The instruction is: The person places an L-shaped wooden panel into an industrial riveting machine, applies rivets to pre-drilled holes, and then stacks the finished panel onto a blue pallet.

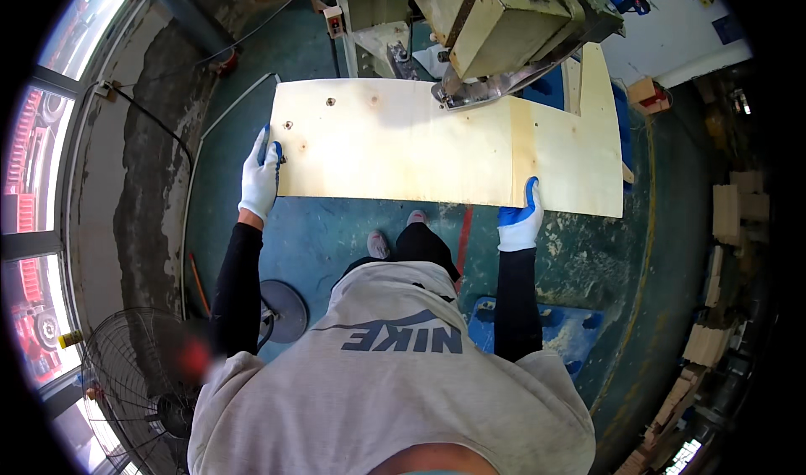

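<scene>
Plywood panel [395, 156], pale yellow, lies partly under the machine head [508, 34]; the worker's gloved left hand [260, 177] grasps its left edge, the right hand [520, 221] its near edge.

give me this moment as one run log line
left hand: gloved, grip at left edge | right hand: gloved, grip at near edge, thumb on top | wooden panel: partly beneath machine

I see two hands [260, 180], two shoes [378, 245], one fan [172, 414].
</scene>
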The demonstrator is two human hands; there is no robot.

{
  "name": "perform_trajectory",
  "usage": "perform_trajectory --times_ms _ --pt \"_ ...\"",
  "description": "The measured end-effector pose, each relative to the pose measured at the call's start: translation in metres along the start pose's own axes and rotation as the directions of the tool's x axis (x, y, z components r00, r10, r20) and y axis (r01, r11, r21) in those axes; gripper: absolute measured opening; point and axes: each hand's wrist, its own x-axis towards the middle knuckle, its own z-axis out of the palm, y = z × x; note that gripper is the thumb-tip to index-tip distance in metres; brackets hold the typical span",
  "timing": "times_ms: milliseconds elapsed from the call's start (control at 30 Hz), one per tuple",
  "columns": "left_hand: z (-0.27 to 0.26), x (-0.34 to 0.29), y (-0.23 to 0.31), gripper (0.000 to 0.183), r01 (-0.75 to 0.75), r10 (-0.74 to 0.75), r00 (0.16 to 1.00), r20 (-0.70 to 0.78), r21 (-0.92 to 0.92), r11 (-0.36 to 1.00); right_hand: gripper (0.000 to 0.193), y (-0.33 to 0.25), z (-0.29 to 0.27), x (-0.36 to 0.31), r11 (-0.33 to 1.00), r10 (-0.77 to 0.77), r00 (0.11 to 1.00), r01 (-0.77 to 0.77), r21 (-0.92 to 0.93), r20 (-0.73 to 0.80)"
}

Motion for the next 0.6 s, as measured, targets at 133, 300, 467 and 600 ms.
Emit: perform_trajectory --times_ms 133,300,467,600 --pt "-0.001 0.0 -0.006 0.049 -0.103 0.104 0.993 -0.06 0.026 0.994 0.043 0.004 -0.004 -0.003 0.999 0.027 0.999 -0.026 0.026 -0.034" --pt "-0.005 0.016 -0.005 0.047 -0.004 0.005 1.0 0.009 -0.109 0.994 0.043 -0.002 -0.012 -0.001 0.998 0.051 0.999 -0.05 0.039 -0.007" --pt "-0.008 0.035 0.004 0.049 -0.003 0.005 1.0 0.018 -0.108 0.994 0.047 -0.062 -0.031 -0.012 0.986 -0.165 0.986 0.165 0.005 0.003" --pt "-0.017 0.025 0.014 0.049 0.08 -0.045 0.996 0.077 -0.545 0.835 0.047 -0.067 -0.046 -0.002 0.985 -0.168 0.985 0.166 -0.053 -0.042"
